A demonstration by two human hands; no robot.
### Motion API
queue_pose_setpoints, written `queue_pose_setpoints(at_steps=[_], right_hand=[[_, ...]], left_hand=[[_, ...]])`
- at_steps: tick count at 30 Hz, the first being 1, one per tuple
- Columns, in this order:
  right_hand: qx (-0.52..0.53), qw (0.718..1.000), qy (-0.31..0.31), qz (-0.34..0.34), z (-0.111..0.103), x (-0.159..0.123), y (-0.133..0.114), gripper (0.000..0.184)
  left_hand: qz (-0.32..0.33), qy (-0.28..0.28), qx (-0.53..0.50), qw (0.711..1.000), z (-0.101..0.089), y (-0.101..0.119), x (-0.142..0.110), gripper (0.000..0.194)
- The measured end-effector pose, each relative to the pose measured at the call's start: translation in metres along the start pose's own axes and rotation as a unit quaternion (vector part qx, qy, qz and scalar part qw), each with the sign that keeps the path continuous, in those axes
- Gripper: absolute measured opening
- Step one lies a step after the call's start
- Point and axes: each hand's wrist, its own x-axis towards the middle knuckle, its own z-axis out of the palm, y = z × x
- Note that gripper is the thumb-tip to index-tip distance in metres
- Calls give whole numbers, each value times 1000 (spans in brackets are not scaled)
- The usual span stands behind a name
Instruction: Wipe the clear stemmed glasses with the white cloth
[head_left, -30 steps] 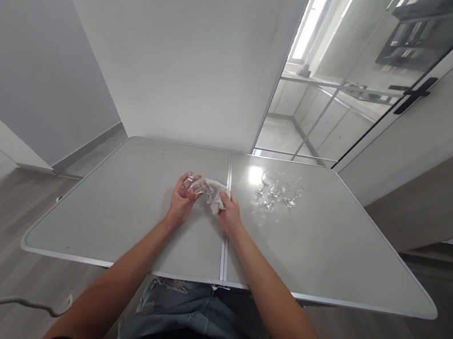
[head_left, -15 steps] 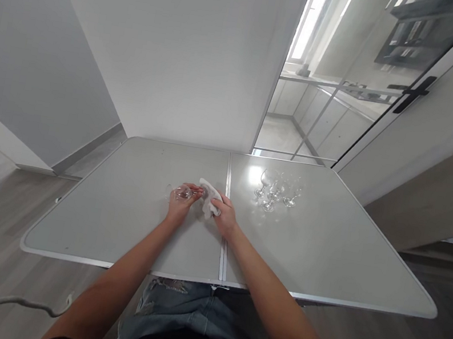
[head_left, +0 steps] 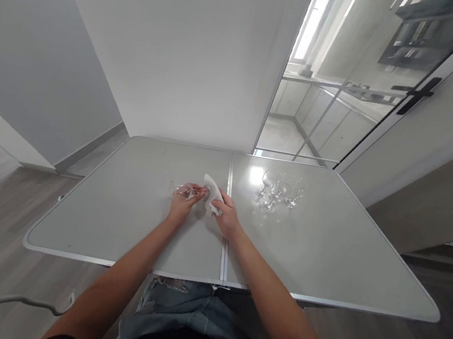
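Note:
Over the left half of the table, my left hand [head_left: 184, 202] is closed round a clear stemmed glass [head_left: 182, 191], which lies sideways with its bowl pointing left. Its foot end is at a white cloth [head_left: 212, 195]. The cloth is pinched in my right hand [head_left: 226, 213], and it hides part of the foot. Both hands are close together, just left of the table's middle seam. Several more clear stemmed glasses [head_left: 271, 206] stand in a cluster on the right half; their bowls are hard to make out against the shiny top.
The grey folding table [head_left: 325, 255] has a pale metal rim and a seam down its middle. Behind it rises a white wall [head_left: 182, 69]; a glass door with a black handle [head_left: 416, 96] is at the right. A white cable [head_left: 13, 299] shows at the lower left.
The cloth has shifted slightly and its shape against the glass's foot has changed. Both hands keep their hold; the whole view has moved a little.

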Motion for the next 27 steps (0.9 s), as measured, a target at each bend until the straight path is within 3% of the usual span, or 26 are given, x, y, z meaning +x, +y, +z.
queue_pose_setpoints(at_steps=[2,5,8,11,14,20,27], right_hand=[[-4,1000,-14,11,0,1,2,49],[-23,998,-45,44,0,1,4,51],[-20,998,-51,29,0,0,4,53],[-5,1000,-25,-3,-1,0,2,52],[-7,999,-23,26,-1,1,2,51],[-56,995,-49,60,5,-2,1,49],[-13,999,-31,31,4,0,3,47]], left_hand=[[-9,-8,-8,1000,1,-1,0,33],[-1,29,-24,999,0,-2,3,36],[0,57,-31,998,-3,-3,6,37],[-21,14,-31,999,-4,-4,4,36],[-33,-25,-25,999,-3,-4,1,35],[0,50,-1,999,-3,-2,3,36],[-26,-22,4,999,-1,2,-2,35]])
